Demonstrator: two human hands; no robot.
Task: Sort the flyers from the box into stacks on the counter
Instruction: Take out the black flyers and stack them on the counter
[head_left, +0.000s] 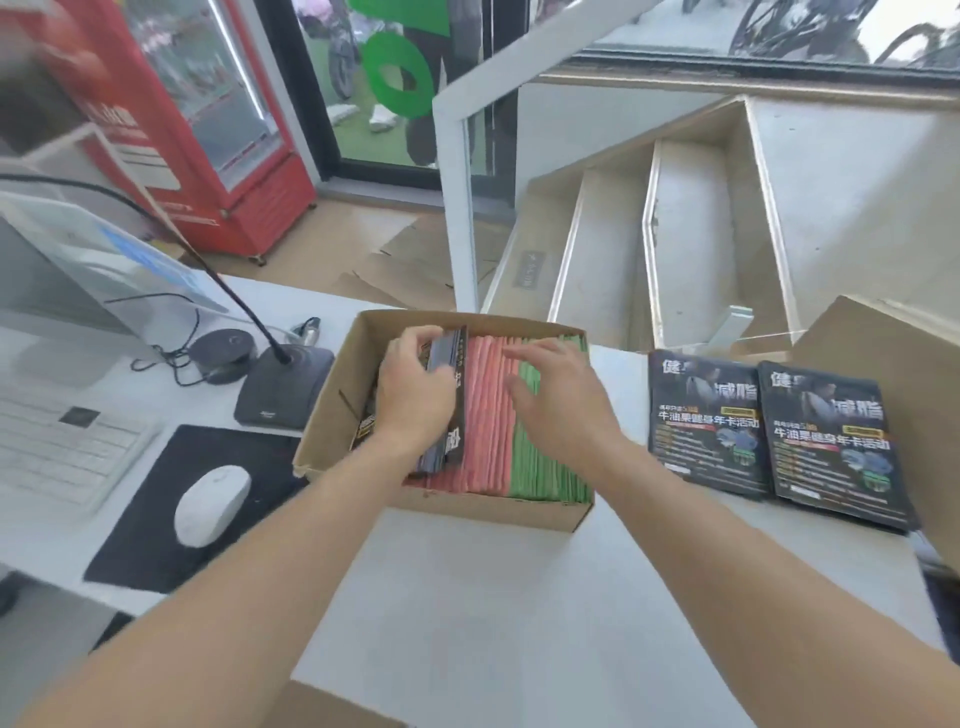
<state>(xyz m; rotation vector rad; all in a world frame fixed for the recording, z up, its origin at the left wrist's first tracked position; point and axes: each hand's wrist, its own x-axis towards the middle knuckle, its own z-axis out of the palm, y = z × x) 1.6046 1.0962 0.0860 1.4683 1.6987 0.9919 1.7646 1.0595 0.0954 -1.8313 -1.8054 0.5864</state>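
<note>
Brown cardboard box (332, 415): black glossy flyers (451, 410) at nine o'clock, salmon-red flyers (485, 415) centre, green flyers (540, 462) at three; white desk (467, 597), black printed stacks (769, 431) with white-and-orange lettering.

bright daylight from windows | soft shadows | edges warped | top-left blurred

Counter (467, 597): box (441, 506), 2 stacks (769, 426)
</note>
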